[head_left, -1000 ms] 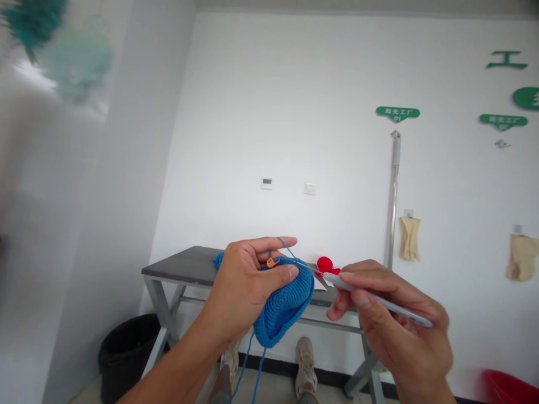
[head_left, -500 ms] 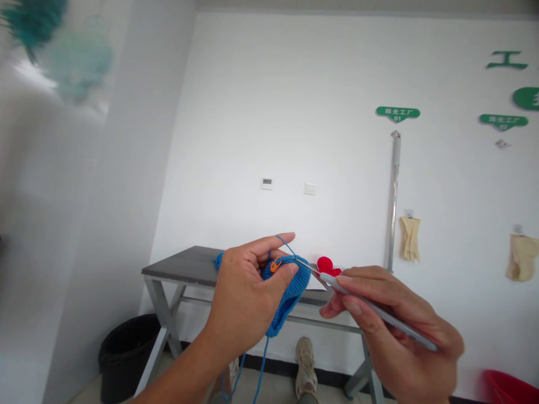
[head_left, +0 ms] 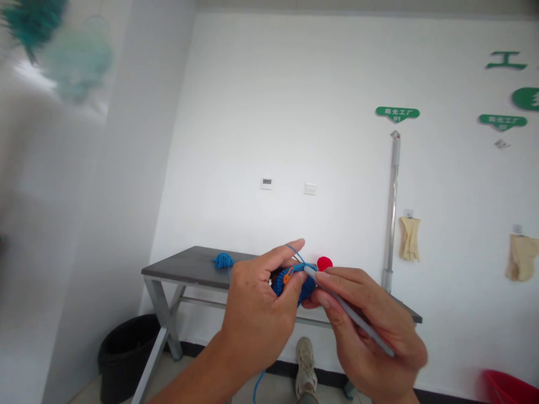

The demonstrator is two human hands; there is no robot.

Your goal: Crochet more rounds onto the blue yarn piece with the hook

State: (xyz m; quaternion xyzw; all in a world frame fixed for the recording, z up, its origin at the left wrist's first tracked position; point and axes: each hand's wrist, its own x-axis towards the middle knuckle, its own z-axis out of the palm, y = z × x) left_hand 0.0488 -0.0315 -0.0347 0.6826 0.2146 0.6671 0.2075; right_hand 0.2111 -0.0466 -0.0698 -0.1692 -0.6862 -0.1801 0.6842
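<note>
My left hand pinches a piece of blue crochet work between thumb and fingers, its index finger raised with blue yarn running over it. An orange stitch marker is clipped near the edge of the piece. My right hand holds a crochet hook by its grey handle, pen-fashion. The hook's tip meets the top edge of the blue work, and its metal end is hidden there. Both hands are close together, the right fingertips beside the crochet piece.
Behind my hands stands a dark table with a small heap of blue yarn and a red ball. A black bin is at lower left, a red bucket at lower right. Gloves hang on the wall.
My right hand has moved left, bringing the hook deeper into the blue work. My left hand has shifted slightly right and down, tilting the piece, and the blue yarn heap now shows more.
</note>
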